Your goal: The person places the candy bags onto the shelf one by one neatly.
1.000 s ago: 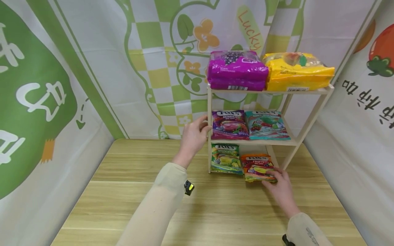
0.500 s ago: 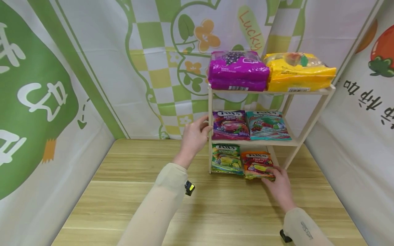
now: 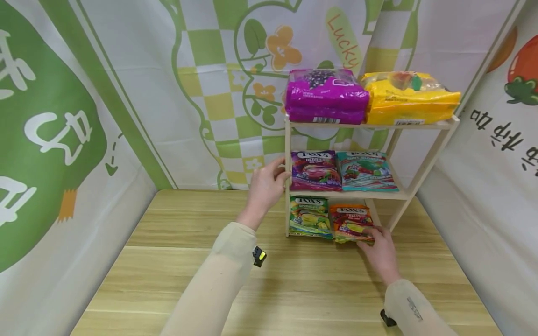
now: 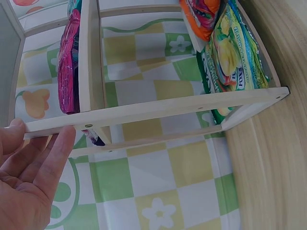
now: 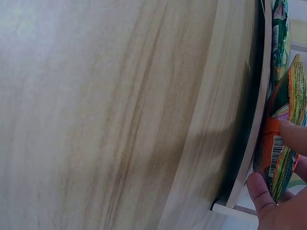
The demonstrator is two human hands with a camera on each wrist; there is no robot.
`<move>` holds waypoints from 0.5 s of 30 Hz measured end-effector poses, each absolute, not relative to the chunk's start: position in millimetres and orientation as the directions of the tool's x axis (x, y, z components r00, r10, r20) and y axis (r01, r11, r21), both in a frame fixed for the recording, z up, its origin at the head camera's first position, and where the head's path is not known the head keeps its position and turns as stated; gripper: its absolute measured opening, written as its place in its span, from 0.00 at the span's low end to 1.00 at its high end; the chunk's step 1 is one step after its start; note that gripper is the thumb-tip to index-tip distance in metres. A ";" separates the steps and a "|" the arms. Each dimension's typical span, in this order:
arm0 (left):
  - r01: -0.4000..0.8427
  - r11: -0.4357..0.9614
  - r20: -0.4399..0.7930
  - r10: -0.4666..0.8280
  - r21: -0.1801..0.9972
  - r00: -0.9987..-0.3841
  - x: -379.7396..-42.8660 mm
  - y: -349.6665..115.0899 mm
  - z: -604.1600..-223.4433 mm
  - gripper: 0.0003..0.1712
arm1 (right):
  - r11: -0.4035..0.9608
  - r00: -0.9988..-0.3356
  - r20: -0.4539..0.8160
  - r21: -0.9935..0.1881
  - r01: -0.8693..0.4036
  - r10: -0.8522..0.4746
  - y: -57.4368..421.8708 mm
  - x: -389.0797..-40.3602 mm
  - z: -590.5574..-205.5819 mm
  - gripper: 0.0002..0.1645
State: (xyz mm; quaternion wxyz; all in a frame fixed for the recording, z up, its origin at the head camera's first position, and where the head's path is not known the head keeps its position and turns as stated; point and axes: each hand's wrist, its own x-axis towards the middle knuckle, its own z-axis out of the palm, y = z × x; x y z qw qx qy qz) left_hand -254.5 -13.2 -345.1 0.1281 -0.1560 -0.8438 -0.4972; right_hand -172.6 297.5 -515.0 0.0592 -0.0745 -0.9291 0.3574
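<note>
My left hand [image 3: 265, 189] grips the left upright [image 3: 287, 140] of a small wooden shelf rack at middle-tier height. In the left wrist view its thumb and fingers lie on opposite sides of that wooden post [image 4: 153, 111]. My right hand [image 3: 380, 252] pinches the lower right corner of an orange Fox's Fruits candy bag [image 3: 350, 218] on the bottom tier. The right wrist view shows fingers on both faces of the orange bag [image 5: 271, 143]. Left of it leans a green Fox's candy bag [image 3: 310, 218], its lower edge near the tier's front.
Berries [image 3: 316, 171] and teal [image 3: 366, 171] Fox's bags occupy the middle tier. A purple bag [image 3: 325, 98] and a yellow bag [image 3: 409, 100] lie on top. The rack stands on a wood-grain table [image 3: 201, 252], between printed cloth walls [image 3: 126, 84].
The orange bag has moved back and slightly up into the bottom tier, with my right hand on its corner. My left hand keeps its grip on the upright.
</note>
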 end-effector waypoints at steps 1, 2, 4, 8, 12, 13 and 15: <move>0.389 0.459 0.370 0.136 0.799 -0.919 -254.5 -13.2 -345.1 0.27 | 0.736 -0.982 0.056 -0.670 0.098 0.182 297.5 -173.2 -515.3 0.26; 0.390 0.462 0.370 0.136 0.797 -0.919 -254.6 -13.3 -345.0 0.27 | 0.739 -0.982 0.056 -0.667 0.099 0.182 297.5 -173.8 -515.7 0.26; 0.389 0.465 0.369 0.137 0.795 -0.919 -254.5 -13.2 -344.7 0.27 | 0.741 -0.981 0.057 -0.664 0.100 0.184 297.5 -175.0 -516.4 0.26; 0.392 0.472 0.374 0.137 0.790 -0.917 -254.3 -13.2 -344.2 0.26 | 0.743 -0.981 0.064 -0.662 0.096 0.184 298.0 -177.2 -517.9 0.26; 0.394 0.470 0.376 0.137 0.790 -0.917 -253.9 -13.5 -343.9 0.26 | 0.750 -0.981 0.068 -0.655 0.093 0.182 298.1 -178.5 -517.8 0.26; 0.394 0.466 0.375 0.137 0.793 -0.917 -253.9 -13.6 -343.9 0.26 | 0.752 -0.981 0.069 -0.653 0.092 0.181 297.9 -178.5 -517.4 0.26; 0.393 0.463 0.374 0.138 0.794 -0.917 -253.8 -13.7 -344.0 0.26 | 0.756 -0.981 0.073 -0.648 0.089 0.178 297.7 -178.8 -517.0 0.26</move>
